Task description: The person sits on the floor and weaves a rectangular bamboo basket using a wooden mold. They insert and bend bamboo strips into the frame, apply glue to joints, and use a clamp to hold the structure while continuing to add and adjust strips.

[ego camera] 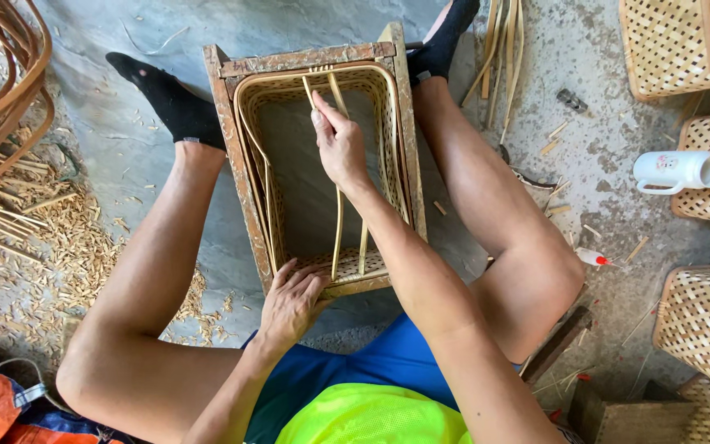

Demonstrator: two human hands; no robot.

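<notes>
Right hand [337, 146] of mine is down inside the basket [388, 123], fingers pinched shut on a strip [338, 222] — one of two pale bamboo strips that run from the near wall up to the far rim. A second strip [364, 238] lies just beside the first, partly hidden under my forearm. My left hand [291, 300] lies flat and spread on the near edge of the frame [236, 156], holding nothing, only pressing down to steady it.

That basket sits snug inside the worn wooden frame, which stands on the concrete floor [125, 140] between my legs, my socked feet at its far corners. Its woven walls are up; the bottom looks open, with floor showing through.

As I judge it, I am at the step of setting these strips across the inside — bending one into place along the length. The next move calls for a firm pinch and a slow push, so the strip tip seats under the far rim without springing out, while my left keeps the frame from tipping.

Around me: shavings [67, 247] heaped by the left edge of the floor, bent hoops [2, 90] at the far left corner, spare strips [499, 57] past my right foot, finished baskets [671, 45] along the right edge, and a white mug [675, 171] lying near them.
</notes>
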